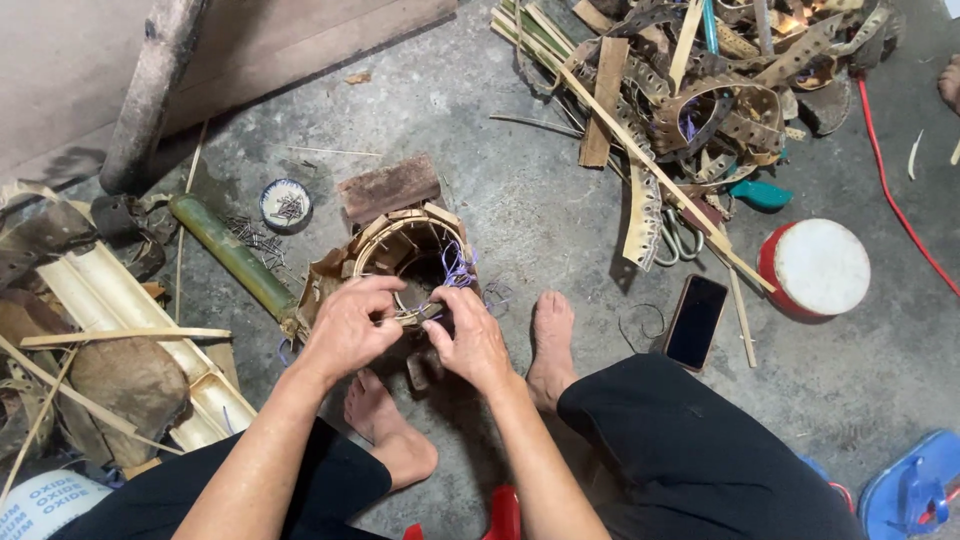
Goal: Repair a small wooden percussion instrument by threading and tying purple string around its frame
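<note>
A dark smartphone (696,322) lies flat on the concrete floor (540,200), just right of the person's right foot; its rectangular screen is black and unlit. At the bottom left corner of the view, part of a white sack or bag (45,503) shows, with blue printed lettering on it. A red round container with a white lid (815,268) stands right of the phone, with no label visible.

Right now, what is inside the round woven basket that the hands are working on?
Inside the basket only the bamboo strip wall and a dark hollow show. Purple string hangs at its rim. The left hand and right hand cover the near rim, and the bottom is hidden.
</note>
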